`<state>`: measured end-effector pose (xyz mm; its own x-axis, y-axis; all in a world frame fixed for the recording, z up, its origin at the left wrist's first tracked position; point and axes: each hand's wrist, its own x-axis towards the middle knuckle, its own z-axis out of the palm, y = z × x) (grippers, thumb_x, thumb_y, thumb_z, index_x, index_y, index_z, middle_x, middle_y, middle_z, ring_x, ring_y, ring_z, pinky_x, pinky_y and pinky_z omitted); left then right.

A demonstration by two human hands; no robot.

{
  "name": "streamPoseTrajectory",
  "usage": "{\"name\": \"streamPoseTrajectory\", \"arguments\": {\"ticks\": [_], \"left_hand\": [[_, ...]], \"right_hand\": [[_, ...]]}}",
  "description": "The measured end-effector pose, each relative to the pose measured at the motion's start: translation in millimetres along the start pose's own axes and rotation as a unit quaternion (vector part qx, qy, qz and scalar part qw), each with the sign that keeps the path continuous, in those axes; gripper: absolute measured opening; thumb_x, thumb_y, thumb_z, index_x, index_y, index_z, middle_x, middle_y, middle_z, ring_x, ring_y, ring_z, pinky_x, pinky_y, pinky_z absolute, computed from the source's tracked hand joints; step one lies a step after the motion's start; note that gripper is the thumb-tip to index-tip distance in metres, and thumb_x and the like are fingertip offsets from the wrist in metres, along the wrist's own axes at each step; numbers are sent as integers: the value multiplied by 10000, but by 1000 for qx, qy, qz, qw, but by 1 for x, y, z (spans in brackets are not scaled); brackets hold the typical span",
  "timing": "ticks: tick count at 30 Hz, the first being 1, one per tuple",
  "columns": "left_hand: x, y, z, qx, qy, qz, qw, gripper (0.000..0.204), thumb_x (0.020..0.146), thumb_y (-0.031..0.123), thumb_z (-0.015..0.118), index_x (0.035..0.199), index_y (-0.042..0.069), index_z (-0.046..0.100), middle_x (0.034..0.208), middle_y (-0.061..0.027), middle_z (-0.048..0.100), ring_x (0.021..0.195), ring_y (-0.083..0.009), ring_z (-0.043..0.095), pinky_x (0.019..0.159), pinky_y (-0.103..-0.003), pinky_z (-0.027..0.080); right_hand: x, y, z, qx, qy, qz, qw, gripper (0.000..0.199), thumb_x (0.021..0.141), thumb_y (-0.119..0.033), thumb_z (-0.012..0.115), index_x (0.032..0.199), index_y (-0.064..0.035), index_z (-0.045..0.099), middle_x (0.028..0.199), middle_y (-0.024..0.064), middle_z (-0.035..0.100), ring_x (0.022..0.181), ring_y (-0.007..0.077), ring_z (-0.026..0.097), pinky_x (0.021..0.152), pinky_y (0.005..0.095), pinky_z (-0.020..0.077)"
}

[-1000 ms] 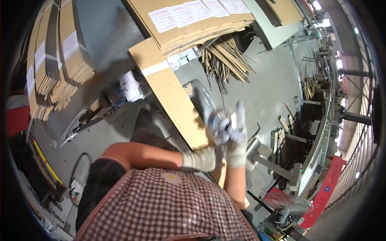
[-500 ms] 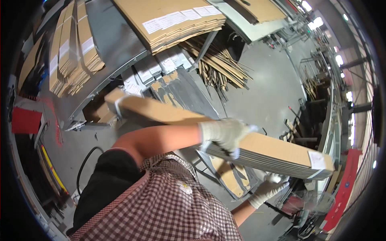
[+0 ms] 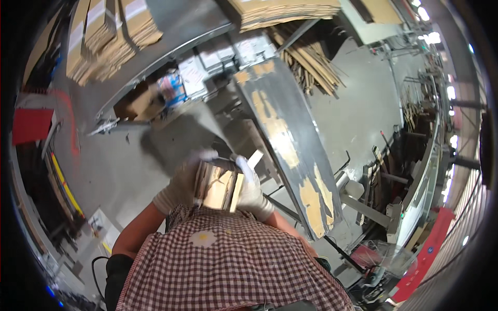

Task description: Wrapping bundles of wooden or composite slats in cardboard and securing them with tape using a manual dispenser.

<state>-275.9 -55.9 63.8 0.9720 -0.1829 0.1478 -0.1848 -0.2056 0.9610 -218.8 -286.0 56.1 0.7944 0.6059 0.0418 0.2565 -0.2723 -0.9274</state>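
Bundle (image 3: 218, 187) of tan and dark pieces sat between left hand (image 3: 182, 189) and right hand (image 3: 253, 191), right against or just off the checked apron (image 3: 233, 259); couldn't tell which. Change vs half a second earlier: long cardboard stack then lay crosswise under the left hand, right hand apart and open; both hands had since drawn in to the waist, and the worn black bench (image 3: 302, 158) showed full length. Bench stood near, right of the right hand. Strip pile (image 3: 307, 70) lay beside its far end, open carton (image 3: 139, 104) ahead-left. Both hands part-closed, gripping opposite sides; left fingertips blurred. Elbows bent, forearms angled inward.
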Motion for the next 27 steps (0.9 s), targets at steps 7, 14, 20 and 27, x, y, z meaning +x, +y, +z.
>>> {"name": "streamPoseTrajectory", "arguments": {"ticks": [7,14,20,27], "left_hand": [[-26,4,14,-18,82,-23,996,756,755,172,880,1351,40,433,1322,-184,567,1240,-354,569,1141,-549,363],[-17,17,14,8,97,8,995,732,750,230,865,1339,70,460,1239,-181,608,1168,-362,619,1060,-557,448],[-32,-14,11,-92,70,-20,993,783,799,217,846,1437,54,422,1398,-213,534,1340,-364,502,1186,-463,322],[84,111,45,117,20,337,934,741,840,435,781,1358,-19,510,1285,-143,602,1049,-254,665,916,-377,559]], "right_hand": [[-3,-11,29,507,100,446,731,496,879,-201,686,1297,10,523,1197,178,622,1087,291,617,957,403,510],[-27,6,30,504,99,417,750,784,672,-201,887,1329,-36,494,1144,231,627,1010,418,610,908,534,496],[-14,45,48,242,-14,252,937,758,692,-237,882,1319,-9,522,1230,221,590,1095,397,583,965,491,474],[28,-34,-130,413,227,136,871,727,787,-262,844,1383,-18,507,1332,164,573,1200,283,572,1067,416,445]]}}
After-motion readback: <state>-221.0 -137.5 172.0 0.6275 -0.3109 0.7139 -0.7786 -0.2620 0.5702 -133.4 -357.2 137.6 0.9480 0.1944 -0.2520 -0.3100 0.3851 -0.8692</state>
